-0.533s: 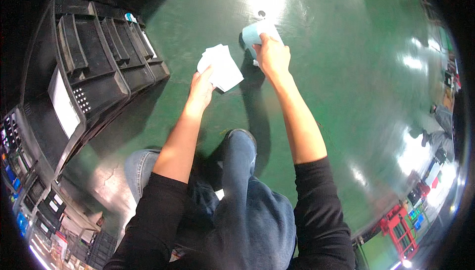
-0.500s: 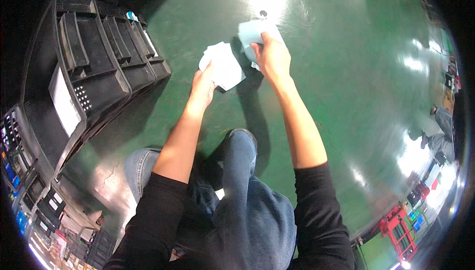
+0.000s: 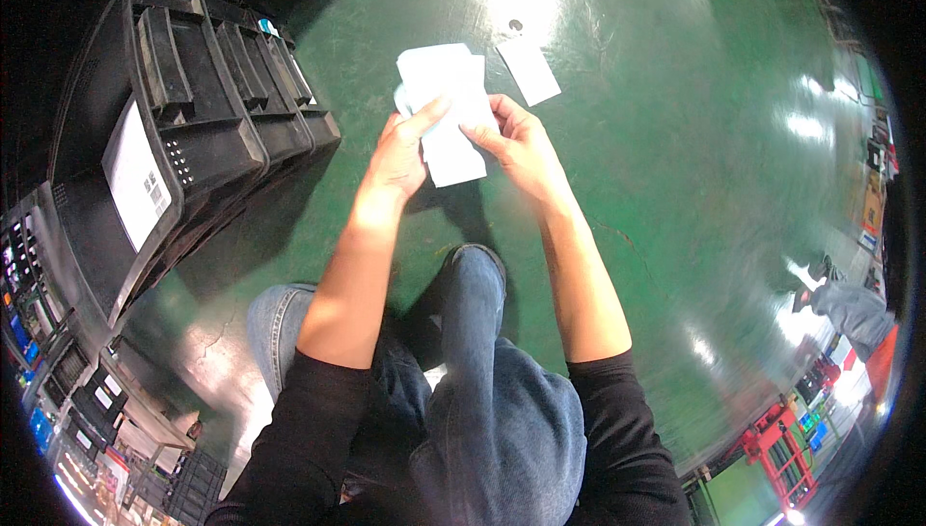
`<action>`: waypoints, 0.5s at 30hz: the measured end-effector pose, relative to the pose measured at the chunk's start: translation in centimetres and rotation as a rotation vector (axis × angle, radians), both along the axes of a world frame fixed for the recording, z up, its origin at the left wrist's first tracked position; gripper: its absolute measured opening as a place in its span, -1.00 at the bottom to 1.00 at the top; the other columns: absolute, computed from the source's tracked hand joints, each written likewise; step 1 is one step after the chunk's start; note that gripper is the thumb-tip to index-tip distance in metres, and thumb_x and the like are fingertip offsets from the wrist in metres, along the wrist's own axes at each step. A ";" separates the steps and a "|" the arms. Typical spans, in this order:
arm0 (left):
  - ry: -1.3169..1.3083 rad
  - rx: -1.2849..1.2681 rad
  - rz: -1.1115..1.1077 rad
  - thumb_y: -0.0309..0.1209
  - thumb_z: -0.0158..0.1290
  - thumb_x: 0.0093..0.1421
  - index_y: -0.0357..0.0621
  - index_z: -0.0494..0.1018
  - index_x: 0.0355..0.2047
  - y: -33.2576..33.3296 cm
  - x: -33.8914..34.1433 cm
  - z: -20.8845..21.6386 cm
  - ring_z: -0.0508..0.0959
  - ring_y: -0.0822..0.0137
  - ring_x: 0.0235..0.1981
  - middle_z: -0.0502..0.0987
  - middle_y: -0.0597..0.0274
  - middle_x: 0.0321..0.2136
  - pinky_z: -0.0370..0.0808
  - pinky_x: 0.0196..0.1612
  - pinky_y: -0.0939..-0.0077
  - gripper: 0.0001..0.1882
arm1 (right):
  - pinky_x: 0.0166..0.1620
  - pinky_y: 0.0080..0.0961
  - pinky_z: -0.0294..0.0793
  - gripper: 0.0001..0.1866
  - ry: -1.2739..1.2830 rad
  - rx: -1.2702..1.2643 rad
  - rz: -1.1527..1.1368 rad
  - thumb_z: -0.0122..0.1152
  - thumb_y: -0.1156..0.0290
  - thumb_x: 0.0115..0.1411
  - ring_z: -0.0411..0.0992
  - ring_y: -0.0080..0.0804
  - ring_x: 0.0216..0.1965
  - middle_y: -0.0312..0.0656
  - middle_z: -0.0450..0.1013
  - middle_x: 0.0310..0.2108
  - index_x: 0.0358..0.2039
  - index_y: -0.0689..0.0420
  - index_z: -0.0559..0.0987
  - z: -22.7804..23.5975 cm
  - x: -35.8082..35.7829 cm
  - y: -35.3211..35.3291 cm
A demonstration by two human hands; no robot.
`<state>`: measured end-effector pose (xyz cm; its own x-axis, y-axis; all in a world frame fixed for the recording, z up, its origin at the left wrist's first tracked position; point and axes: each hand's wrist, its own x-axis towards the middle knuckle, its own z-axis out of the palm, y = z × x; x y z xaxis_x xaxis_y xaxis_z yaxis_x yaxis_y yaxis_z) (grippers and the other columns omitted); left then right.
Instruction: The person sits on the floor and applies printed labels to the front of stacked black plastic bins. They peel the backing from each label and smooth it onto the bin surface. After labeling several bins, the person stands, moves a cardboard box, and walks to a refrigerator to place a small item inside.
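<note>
A loose bundle of white and pale-blue paper sheets (image 3: 442, 78) is held up in front of me, its sheets overlapping unevenly. My left hand (image 3: 397, 160) is closed on the left side of the bundle, thumb lying across the front. From the right, my right hand (image 3: 524, 148) pinches the bundle's edge between thumb and fingers. Beyond my right hand, a separate white paper slip (image 3: 529, 70) lies on the green floor, apart from both hands.
To the left stands a large black ribbed plastic crate (image 3: 217, 155) with a white label (image 3: 135, 179) on its side. A small dark spot (image 3: 515, 26) marks the floor past the slip. A red metal frame (image 3: 779, 449) and another person (image 3: 849, 309) are at the right.
My right hand has come left and nearer to meet the left hand at the bundle. A white slip now shows on the floor where the right hand's papers were.
</note>
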<state>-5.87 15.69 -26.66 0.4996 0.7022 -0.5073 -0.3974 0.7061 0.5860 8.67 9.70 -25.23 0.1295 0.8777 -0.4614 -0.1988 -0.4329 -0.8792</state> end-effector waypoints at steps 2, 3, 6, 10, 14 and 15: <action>-0.248 0.049 -0.146 -0.31 0.10 0.14 -0.35 0.17 0.14 0.6 -0.9 0.1 0.36 0.09 0.10 0.36 -0.09 0.05 0.31 0.16 0.22 -0.37 | -0.05 -0.56 0.36 -0.65 0.213 0.130 0.056 0.21 0.38 0.14 0.41 -0.51 -0.18 -0.21 0.48 -0.22 -0.10 0.28 0.45 0.4 0.0 -0.6; -0.331 0.018 -0.185 -0.29 0.10 0.13 -0.35 0.14 0.16 0.7 -1.3 0.1 0.34 0.05 0.12 0.33 -0.11 0.07 0.30 0.17 0.20 -0.34 | -0.07 -0.56 0.36 -0.71 0.209 0.120 0.108 0.14 0.41 0.19 0.41 -0.53 -0.19 -0.26 0.47 -0.22 -0.10 0.26 0.46 0.5 -0.3 -0.8; -0.467 -0.038 -0.253 -0.24 0.10 0.11 -0.36 0.09 0.19 0.4 -2.2 -0.5 0.30 -0.05 0.15 0.29 -0.15 0.10 0.27 0.19 0.14 -0.27 | -0.01 -0.59 0.29 -0.71 0.279 -0.120 0.180 0.15 0.35 0.20 0.38 -0.60 -0.18 -0.32 0.46 -0.21 -0.10 0.20 0.48 0.9 -0.9 -1.1; -0.284 -0.069 -0.017 -0.33 0.07 0.11 -0.33 0.06 0.21 -0.4 -2.9 -1.8 0.33 -0.03 0.12 0.31 -0.09 0.07 0.28 0.20 0.14 -0.29 | 0.01 -0.50 0.35 -0.53 -0.067 -0.201 0.271 0.26 0.21 0.12 0.41 -0.51 -0.19 -0.20 0.46 -0.22 -0.06 0.25 0.45 1.9 -1.7 -1.5; -0.290 -0.098 0.077 -0.49 -0.01 0.13 -0.23 0.03 0.24 -0.3 -3.3 -1.8 0.34 -0.01 0.10 0.28 -0.09 0.10 0.32 0.17 0.15 -0.33 | 0.05 -0.11 0.28 -0.22 -0.998 0.306 0.272 0.46 0.17 -0.21 0.28 -0.10 0.04 -0.05 0.28 0.03 0.07 0.02 0.36 3.5 -2.8 -3.1; -0.268 -0.079 0.024 -0.50 -0.01 0.13 -0.22 0.01 0.24 -0.2 -3.2 -1.5 0.34 -0.01 0.11 0.28 -0.09 0.10 0.33 0.17 0.15 -0.33 | 0.04 -0.06 0.23 -0.39 -1.116 0.413 0.294 0.35 0.21 -0.13 0.22 -0.11 0.06 -0.13 0.27 0.03 0.00 -0.05 0.40 3.8 -3.2 -3.3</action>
<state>-9.11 15.44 -28.17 0.6067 0.6791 -0.4132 -0.5482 0.7338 0.4012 5.43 6.41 -21.45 0.0478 0.9943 0.0952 0.8100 0.0172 -0.5862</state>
